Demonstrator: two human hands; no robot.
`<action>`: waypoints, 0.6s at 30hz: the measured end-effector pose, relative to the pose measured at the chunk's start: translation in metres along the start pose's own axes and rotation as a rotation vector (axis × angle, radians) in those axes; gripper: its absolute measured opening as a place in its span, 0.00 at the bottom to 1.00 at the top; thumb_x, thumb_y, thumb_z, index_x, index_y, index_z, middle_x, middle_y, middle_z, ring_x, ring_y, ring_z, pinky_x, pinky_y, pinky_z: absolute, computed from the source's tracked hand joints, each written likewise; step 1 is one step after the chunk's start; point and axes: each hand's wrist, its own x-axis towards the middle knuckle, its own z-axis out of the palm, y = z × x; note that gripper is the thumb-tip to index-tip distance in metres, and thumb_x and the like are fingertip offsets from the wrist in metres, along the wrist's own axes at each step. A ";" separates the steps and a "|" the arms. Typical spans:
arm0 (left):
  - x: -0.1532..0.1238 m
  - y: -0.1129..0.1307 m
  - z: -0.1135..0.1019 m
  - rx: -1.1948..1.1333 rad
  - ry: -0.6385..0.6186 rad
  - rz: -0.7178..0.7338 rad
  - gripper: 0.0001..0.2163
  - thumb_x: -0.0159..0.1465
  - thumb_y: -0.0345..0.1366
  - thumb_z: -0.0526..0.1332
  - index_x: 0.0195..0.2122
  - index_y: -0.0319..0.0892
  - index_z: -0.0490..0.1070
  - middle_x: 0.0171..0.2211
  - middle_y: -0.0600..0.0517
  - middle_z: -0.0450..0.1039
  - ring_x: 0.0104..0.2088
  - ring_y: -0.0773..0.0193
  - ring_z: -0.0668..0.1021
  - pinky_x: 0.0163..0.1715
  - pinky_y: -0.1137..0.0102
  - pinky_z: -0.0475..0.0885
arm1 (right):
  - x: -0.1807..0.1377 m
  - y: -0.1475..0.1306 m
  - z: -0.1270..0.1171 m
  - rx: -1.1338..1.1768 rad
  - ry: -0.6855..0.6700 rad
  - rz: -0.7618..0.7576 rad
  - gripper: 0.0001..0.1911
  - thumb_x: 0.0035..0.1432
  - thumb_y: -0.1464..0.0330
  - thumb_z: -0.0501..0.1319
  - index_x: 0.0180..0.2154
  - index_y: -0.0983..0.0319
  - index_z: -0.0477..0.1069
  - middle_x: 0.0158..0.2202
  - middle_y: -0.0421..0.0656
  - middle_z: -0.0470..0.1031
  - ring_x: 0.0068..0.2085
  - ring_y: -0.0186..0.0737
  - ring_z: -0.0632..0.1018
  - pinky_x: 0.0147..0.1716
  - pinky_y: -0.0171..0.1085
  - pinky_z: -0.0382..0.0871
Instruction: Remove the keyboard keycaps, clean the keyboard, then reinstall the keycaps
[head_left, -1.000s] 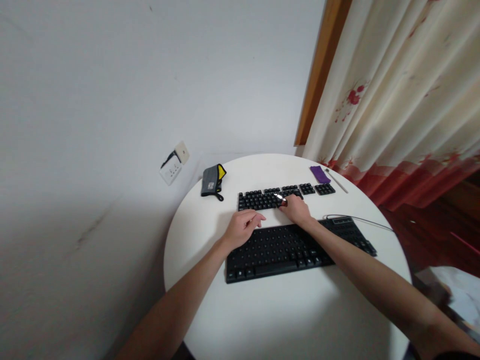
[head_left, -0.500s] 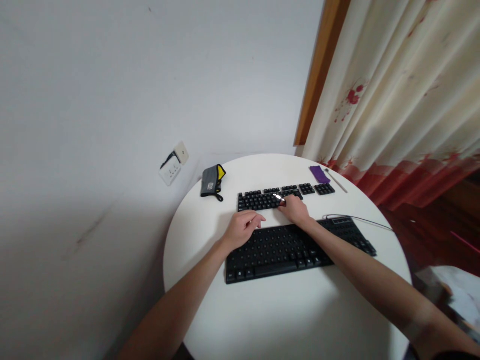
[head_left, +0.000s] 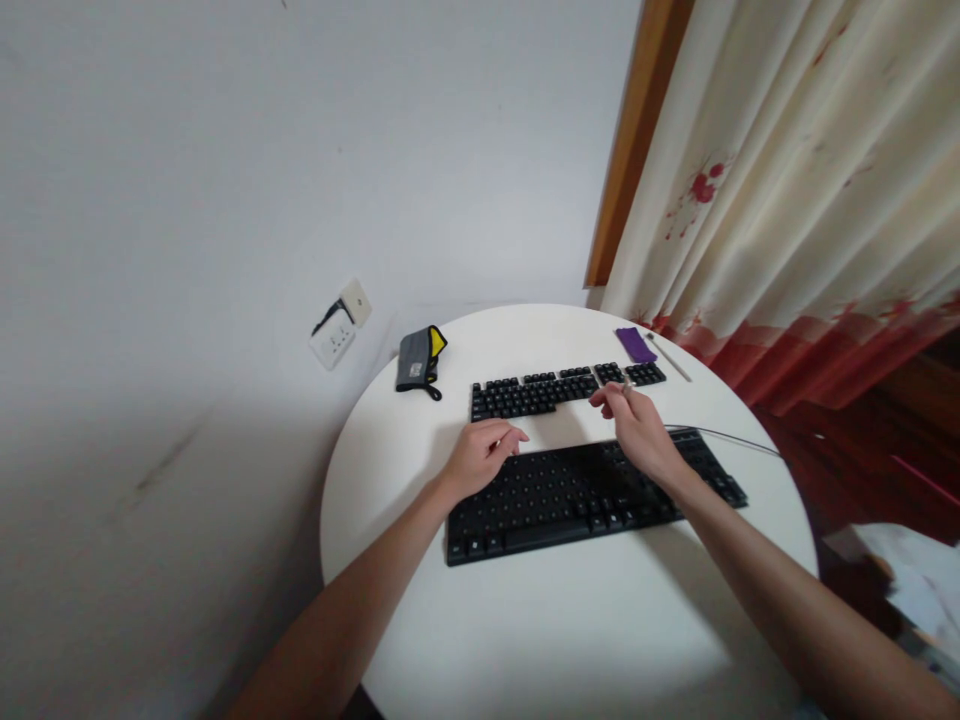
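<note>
A black keyboard (head_left: 540, 505) lies across the white round table, most of its keycaps off except those along the front row. My left hand (head_left: 484, 455) rests at its far left corner, fingers loosely bent and apart, holding nothing. Behind it, loose black keycaps (head_left: 517, 398) are laid out in keyboard order, with a gap at the near right of the main block. My right hand (head_left: 634, 425) is raised between the keycaps and the keyboard, fingers pinched around a small shiny metal tool (head_left: 627, 386), mostly hidden by the fingers.
A grey and yellow folded cloth pouch (head_left: 416, 362) sits at the back left. A purple cloth (head_left: 636, 345) and a thin brush-like stick (head_left: 670, 358) lie at the back right. The keyboard cable (head_left: 735, 438) runs off the right edge. Wall socket (head_left: 334, 338) and curtain (head_left: 720, 250) stand beyond.
My right hand has moved right and toward me, away from the laid-out keycaps, with the metal tool still in its fingers. My left hand has stayed in place on the keyboard.
</note>
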 end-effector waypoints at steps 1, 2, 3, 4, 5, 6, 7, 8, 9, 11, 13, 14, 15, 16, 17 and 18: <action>0.000 0.000 0.000 0.001 -0.002 -0.001 0.15 0.71 0.36 0.53 0.32 0.39 0.77 0.26 0.51 0.76 0.28 0.66 0.77 0.33 0.71 0.69 | -0.009 -0.002 -0.005 0.011 0.010 -0.009 0.27 0.68 0.55 0.44 0.36 0.63 0.75 0.35 0.46 0.77 0.38 0.43 0.75 0.38 0.38 0.65; 0.000 0.000 0.001 0.002 -0.004 -0.001 0.15 0.71 0.36 0.54 0.32 0.39 0.77 0.26 0.51 0.76 0.28 0.66 0.77 0.33 0.71 0.69 | -0.017 -0.004 -0.009 0.008 0.011 -0.006 0.26 0.68 0.55 0.44 0.37 0.62 0.75 0.34 0.45 0.76 0.38 0.43 0.75 0.37 0.37 0.64; 0.000 0.000 0.001 0.004 -0.005 -0.003 0.15 0.71 0.36 0.54 0.32 0.39 0.77 0.26 0.51 0.76 0.28 0.66 0.77 0.33 0.71 0.69 | -0.026 -0.005 -0.012 -0.001 -0.002 0.009 0.26 0.69 0.55 0.44 0.38 0.62 0.75 0.31 0.44 0.75 0.36 0.42 0.74 0.36 0.37 0.64; 0.000 0.000 0.001 0.007 -0.009 -0.003 0.15 0.71 0.35 0.54 0.32 0.39 0.77 0.26 0.51 0.76 0.29 0.66 0.77 0.33 0.72 0.69 | -0.033 -0.005 -0.014 -0.007 -0.028 0.031 0.26 0.69 0.55 0.44 0.37 0.62 0.75 0.28 0.42 0.73 0.33 0.41 0.74 0.34 0.37 0.63; 0.000 0.000 0.001 0.010 -0.012 -0.004 0.15 0.71 0.35 0.53 0.31 0.39 0.77 0.26 0.51 0.76 0.29 0.66 0.77 0.33 0.72 0.69 | -0.040 -0.003 -0.014 -0.007 -0.056 0.057 0.25 0.68 0.55 0.45 0.36 0.61 0.75 0.25 0.41 0.71 0.30 0.40 0.72 0.31 0.36 0.62; 0.000 0.001 0.001 0.013 -0.015 -0.005 0.16 0.71 0.35 0.53 0.30 0.39 0.77 0.27 0.51 0.77 0.29 0.66 0.77 0.34 0.72 0.69 | -0.046 -0.002 -0.014 0.006 -0.086 0.082 0.24 0.68 0.56 0.46 0.35 0.61 0.74 0.23 0.39 0.68 0.27 0.39 0.71 0.29 0.36 0.61; 0.001 0.001 0.001 0.017 -0.017 -0.006 0.16 0.71 0.35 0.53 0.29 0.39 0.76 0.27 0.51 0.77 0.30 0.66 0.77 0.34 0.72 0.69 | -0.050 0.001 -0.013 0.030 -0.114 0.104 0.23 0.68 0.56 0.47 0.33 0.62 0.74 0.21 0.38 0.66 0.26 0.38 0.70 0.27 0.35 0.60; 0.001 0.001 0.001 0.020 -0.018 -0.007 0.16 0.71 0.35 0.53 0.28 0.39 0.76 0.28 0.51 0.77 0.30 0.66 0.78 0.35 0.72 0.69 | -0.054 0.004 -0.011 0.058 -0.137 0.120 0.22 0.67 0.56 0.48 0.32 0.62 0.73 0.20 0.38 0.66 0.25 0.37 0.69 0.26 0.35 0.59; 0.001 0.002 0.001 0.022 -0.018 -0.007 0.17 0.71 0.35 0.53 0.28 0.39 0.76 0.28 0.51 0.78 0.31 0.66 0.78 0.36 0.71 0.69 | -0.057 0.006 -0.008 0.084 -0.155 0.132 0.21 0.66 0.56 0.49 0.31 0.62 0.72 0.20 0.37 0.66 0.24 0.37 0.69 0.25 0.35 0.59; 0.001 0.002 0.001 0.020 -0.016 -0.011 0.17 0.70 0.34 0.53 0.27 0.39 0.75 0.29 0.51 0.78 0.31 0.66 0.78 0.36 0.71 0.70 | -0.062 0.009 -0.003 0.108 -0.173 0.149 0.20 0.66 0.57 0.51 0.30 0.62 0.71 0.20 0.37 0.66 0.23 0.36 0.69 0.24 0.34 0.58; 0.002 0.002 0.002 0.016 -0.021 -0.014 0.17 0.70 0.34 0.53 0.27 0.39 0.75 0.29 0.51 0.78 0.32 0.65 0.78 0.37 0.71 0.70 | -0.066 0.010 0.003 0.090 -0.177 0.159 0.19 0.65 0.58 0.52 0.28 0.62 0.70 0.19 0.38 0.67 0.22 0.35 0.69 0.23 0.34 0.58; 0.002 0.002 0.002 0.016 -0.023 -0.015 0.16 0.70 0.34 0.54 0.27 0.39 0.75 0.29 0.51 0.78 0.32 0.65 0.78 0.37 0.71 0.70 | -0.068 0.010 0.006 0.076 -0.180 0.161 0.19 0.65 0.58 0.52 0.28 0.62 0.70 0.19 0.38 0.67 0.22 0.35 0.68 0.23 0.34 0.57; 0.002 0.002 0.002 0.015 -0.025 -0.017 0.16 0.70 0.34 0.54 0.27 0.40 0.76 0.28 0.51 0.78 0.32 0.65 0.78 0.36 0.71 0.70 | -0.070 0.009 0.008 0.066 -0.188 0.162 0.19 0.65 0.58 0.51 0.28 0.62 0.69 0.19 0.38 0.67 0.21 0.35 0.68 0.22 0.34 0.57; 0.002 0.002 0.003 0.016 -0.028 -0.018 0.16 0.70 0.34 0.54 0.28 0.40 0.76 0.28 0.51 0.78 0.32 0.65 0.78 0.36 0.71 0.70 | -0.072 0.008 0.010 0.061 -0.202 0.160 0.19 0.65 0.59 0.51 0.27 0.62 0.69 0.19 0.38 0.67 0.21 0.35 0.68 0.22 0.34 0.56; 0.002 0.002 0.003 0.017 -0.030 -0.018 0.16 0.70 0.34 0.54 0.28 0.39 0.76 0.28 0.52 0.78 0.31 0.65 0.78 0.36 0.71 0.70 | -0.074 0.007 0.012 0.059 -0.218 0.154 0.19 0.65 0.59 0.51 0.27 0.62 0.69 0.18 0.38 0.67 0.21 0.35 0.68 0.22 0.33 0.56; 0.002 0.002 0.003 0.017 -0.030 -0.020 0.16 0.70 0.34 0.54 0.28 0.39 0.76 0.28 0.52 0.78 0.31 0.66 0.78 0.36 0.71 0.70 | -0.076 0.007 0.013 0.057 -0.232 0.144 0.19 0.66 0.60 0.51 0.27 0.62 0.68 0.18 0.38 0.67 0.20 0.35 0.68 0.21 0.33 0.56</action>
